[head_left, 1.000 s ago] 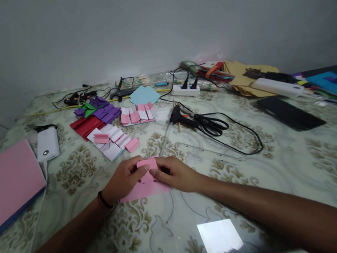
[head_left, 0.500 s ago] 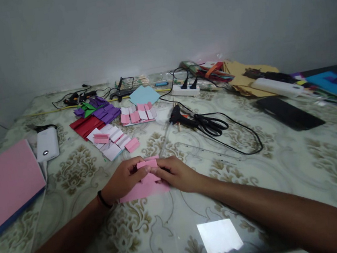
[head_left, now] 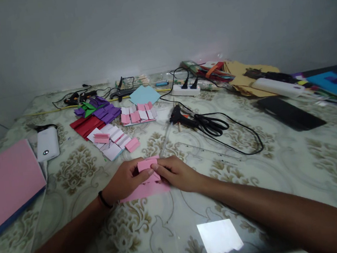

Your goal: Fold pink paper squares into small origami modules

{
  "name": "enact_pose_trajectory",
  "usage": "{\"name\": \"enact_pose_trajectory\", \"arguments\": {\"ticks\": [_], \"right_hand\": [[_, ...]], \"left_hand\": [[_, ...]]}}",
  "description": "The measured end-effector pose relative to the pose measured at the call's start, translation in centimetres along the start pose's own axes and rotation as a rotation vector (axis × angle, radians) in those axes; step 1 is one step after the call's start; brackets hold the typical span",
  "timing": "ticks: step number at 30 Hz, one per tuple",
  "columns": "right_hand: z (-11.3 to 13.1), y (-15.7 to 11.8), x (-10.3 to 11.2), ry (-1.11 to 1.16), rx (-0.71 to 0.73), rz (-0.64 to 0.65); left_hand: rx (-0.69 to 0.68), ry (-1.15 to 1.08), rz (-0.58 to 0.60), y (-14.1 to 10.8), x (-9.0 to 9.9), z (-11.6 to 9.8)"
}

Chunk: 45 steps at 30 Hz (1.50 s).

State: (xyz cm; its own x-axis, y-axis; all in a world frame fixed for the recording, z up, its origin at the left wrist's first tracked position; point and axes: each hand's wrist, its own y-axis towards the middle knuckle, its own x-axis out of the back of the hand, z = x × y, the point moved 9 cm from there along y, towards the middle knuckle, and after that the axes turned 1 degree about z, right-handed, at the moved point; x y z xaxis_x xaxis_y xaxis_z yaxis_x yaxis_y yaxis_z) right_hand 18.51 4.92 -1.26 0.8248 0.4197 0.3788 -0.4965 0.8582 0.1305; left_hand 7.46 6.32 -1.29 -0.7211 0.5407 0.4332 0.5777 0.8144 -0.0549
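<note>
Between both hands is a small folded piece of pink paper (head_left: 148, 166), held upright. My left hand (head_left: 126, 179) grips its left side, thumb pressed on the front face. From the right, my right hand (head_left: 177, 174) pinches it, its thumb close to the left thumb; the fingers behind the paper are hidden. Under the hands lies a flat pink paper sheet (head_left: 145, 191) on the patterned tabletop. Farther off lie white and pink folded papers (head_left: 117, 137), with another pink and white folded group (head_left: 138, 113) behind them.
A black glue gun (head_left: 182, 117) with a coiled cord lies beyond my right hand. A white power bank (head_left: 47, 144) and a pink paper stack (head_left: 9, 181) are at left. A power strip (head_left: 185, 90), blue paper (head_left: 144, 94) and black phone-like slab (head_left: 290, 112) sit farther back.
My thumbs have shifted slightly on the folded pink paper, the right one moving up and the left a little lower. Both hands still hold it in nearly the same place.
</note>
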Motion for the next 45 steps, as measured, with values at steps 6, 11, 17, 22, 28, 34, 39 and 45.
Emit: {"name": "enact_pose_trajectory", "arguments": {"ticks": [6,11,17,22,28,34,39,45], "right_hand": [[0.3,0.0,-0.1,0.007,0.031,0.010],[0.2,0.0,-0.2,0.009,0.029,0.020],[0.1,0.0,-0.1,-0.039,0.020,0.022],[0.1,0.0,-0.2,-0.054,0.037,0.024],[0.0,0.0,-0.2,-0.040,0.027,0.017],[0.2,0.0,-0.1,-0.044,0.033,0.006],[0.3,0.0,-0.1,-0.046,0.057,0.004],[0.4,0.0,-0.1,-0.042,0.076,0.003]], "left_hand": [[0.019,0.007,0.022,0.0,-0.2,0.1],[0.013,0.015,0.004,-0.1,0.0,-0.1],[0.028,-0.036,-0.021,0.0,0.0,0.6],[0.035,-0.060,-0.008,0.0,-0.1,0.8],[0.050,-0.028,-0.010,-0.1,0.0,0.3],[0.042,0.062,-0.021,0.0,0.3,0.0],[0.008,0.131,-0.039,0.0,0.3,-0.3],[-0.013,0.162,-0.030,0.1,0.3,-0.6]]}}
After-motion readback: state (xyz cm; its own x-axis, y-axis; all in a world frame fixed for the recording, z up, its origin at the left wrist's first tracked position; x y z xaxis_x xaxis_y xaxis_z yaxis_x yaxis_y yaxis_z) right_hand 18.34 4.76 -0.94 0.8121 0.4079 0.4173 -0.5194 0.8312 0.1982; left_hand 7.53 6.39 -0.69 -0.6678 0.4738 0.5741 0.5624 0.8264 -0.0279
